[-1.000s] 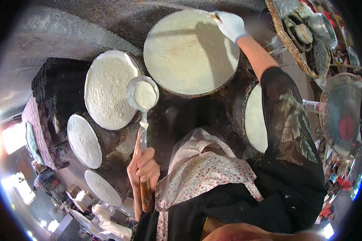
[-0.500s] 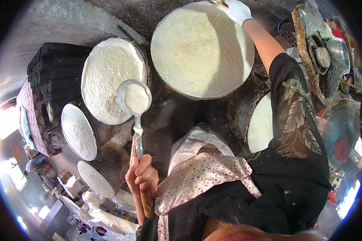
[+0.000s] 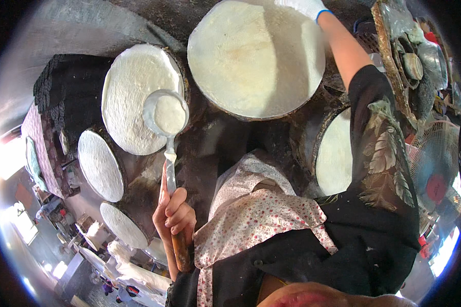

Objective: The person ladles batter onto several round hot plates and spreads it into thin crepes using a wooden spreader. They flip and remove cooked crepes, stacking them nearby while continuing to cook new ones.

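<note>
My left hand (image 3: 176, 214) is closed around the wooden grip of a ladle (image 3: 170, 171), one finger stretched along its metal shaft. White batter (image 3: 170, 114) fills the ladle's bowl, which hovers over the near edge of a batter-covered round griddle (image 3: 130, 92) on the left. Up at the far edge of the large central griddle (image 3: 241, 56), my right hand (image 3: 303, 7) wears a white glove with a blue cuff. Its fingers are partly cut off by the picture's top, and whatever they grip cannot be made out. A thin pale layer covers the central griddle, partly in shadow.
More round white-coated griddles stand around me: one at the left (image 3: 101, 166), another lower left (image 3: 123, 225), one at the right (image 3: 335, 153). A fan (image 3: 435, 174) stands far right. Bowls (image 3: 413, 66) crowd a shelf at the upper right. Dark stacked material (image 3: 71, 87) lies far left.
My right hand has shifted slightly right along the far edge; the brownish thing seen at its fingers before is out of sight. The ladle has moved slightly left within the picture, still held.
</note>
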A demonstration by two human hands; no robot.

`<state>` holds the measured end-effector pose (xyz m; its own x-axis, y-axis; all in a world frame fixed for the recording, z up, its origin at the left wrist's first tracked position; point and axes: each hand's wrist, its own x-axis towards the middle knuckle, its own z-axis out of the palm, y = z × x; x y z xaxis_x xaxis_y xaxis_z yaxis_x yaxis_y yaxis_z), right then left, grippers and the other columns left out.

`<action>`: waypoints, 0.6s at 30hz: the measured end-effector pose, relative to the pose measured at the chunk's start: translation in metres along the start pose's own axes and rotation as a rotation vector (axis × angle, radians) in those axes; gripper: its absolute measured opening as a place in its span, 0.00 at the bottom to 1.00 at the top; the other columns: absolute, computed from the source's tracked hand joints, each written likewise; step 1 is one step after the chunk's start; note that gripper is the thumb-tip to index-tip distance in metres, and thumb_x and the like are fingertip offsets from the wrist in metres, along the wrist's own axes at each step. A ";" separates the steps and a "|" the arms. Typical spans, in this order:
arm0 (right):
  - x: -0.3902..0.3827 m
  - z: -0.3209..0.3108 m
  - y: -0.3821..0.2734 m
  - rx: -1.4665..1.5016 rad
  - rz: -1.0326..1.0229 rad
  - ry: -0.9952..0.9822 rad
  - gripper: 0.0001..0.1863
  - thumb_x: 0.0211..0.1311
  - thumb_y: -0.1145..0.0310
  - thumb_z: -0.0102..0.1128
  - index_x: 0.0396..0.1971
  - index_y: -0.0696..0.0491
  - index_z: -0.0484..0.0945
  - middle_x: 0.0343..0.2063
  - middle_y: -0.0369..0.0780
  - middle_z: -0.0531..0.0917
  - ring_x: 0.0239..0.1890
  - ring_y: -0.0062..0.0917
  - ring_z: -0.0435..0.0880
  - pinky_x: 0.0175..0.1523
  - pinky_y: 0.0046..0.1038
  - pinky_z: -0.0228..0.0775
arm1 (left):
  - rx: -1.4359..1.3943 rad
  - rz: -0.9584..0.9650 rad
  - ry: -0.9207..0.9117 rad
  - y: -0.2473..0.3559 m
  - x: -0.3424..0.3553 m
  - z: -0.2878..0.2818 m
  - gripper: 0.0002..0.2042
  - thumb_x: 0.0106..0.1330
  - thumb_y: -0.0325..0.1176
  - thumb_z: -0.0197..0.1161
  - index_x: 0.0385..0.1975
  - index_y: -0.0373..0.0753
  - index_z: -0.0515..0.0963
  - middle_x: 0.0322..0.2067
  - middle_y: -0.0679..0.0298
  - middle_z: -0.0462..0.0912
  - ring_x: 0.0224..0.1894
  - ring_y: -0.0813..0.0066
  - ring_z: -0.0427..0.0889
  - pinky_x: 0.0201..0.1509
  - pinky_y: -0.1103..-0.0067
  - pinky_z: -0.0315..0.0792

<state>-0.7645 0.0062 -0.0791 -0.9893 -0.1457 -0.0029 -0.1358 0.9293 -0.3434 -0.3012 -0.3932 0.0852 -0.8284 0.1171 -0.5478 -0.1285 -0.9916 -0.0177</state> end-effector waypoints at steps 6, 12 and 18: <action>-0.016 -0.004 -0.008 -0.093 -0.091 0.102 0.32 0.54 0.40 0.68 0.42 0.57 0.89 0.44 0.56 0.88 0.50 0.52 0.87 0.55 0.46 0.77 | 0.063 -0.027 -0.015 0.010 -0.001 0.001 0.33 0.82 0.25 0.45 0.83 0.50 0.45 0.27 0.68 0.67 0.18 0.89 0.67 0.16 0.87 0.69; -0.033 -0.076 -0.054 0.232 -0.155 0.073 0.27 0.51 0.50 0.71 0.39 0.61 0.88 0.36 0.58 0.88 0.38 0.46 0.90 0.44 0.42 0.77 | 0.079 -0.046 -0.055 0.028 -0.006 -0.007 0.31 0.84 0.26 0.43 0.83 0.50 0.46 0.27 0.68 0.67 0.17 0.89 0.65 0.17 0.89 0.65; -0.081 -0.094 -0.107 0.082 -0.147 0.213 0.26 0.54 0.51 0.71 0.39 0.61 0.88 0.30 0.54 0.87 0.33 0.37 0.87 0.42 0.40 0.76 | 0.015 -0.094 -0.102 0.067 -0.015 -0.029 0.28 0.85 0.27 0.41 0.83 0.46 0.47 0.27 0.67 0.66 0.17 0.87 0.65 0.16 0.86 0.68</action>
<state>-0.6746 -0.0498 0.0460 -0.9492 -0.1944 0.2476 -0.2829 0.8714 -0.4007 -0.2815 -0.4635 0.0677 -0.8632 0.2156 -0.4565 -0.2161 -0.9750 -0.0519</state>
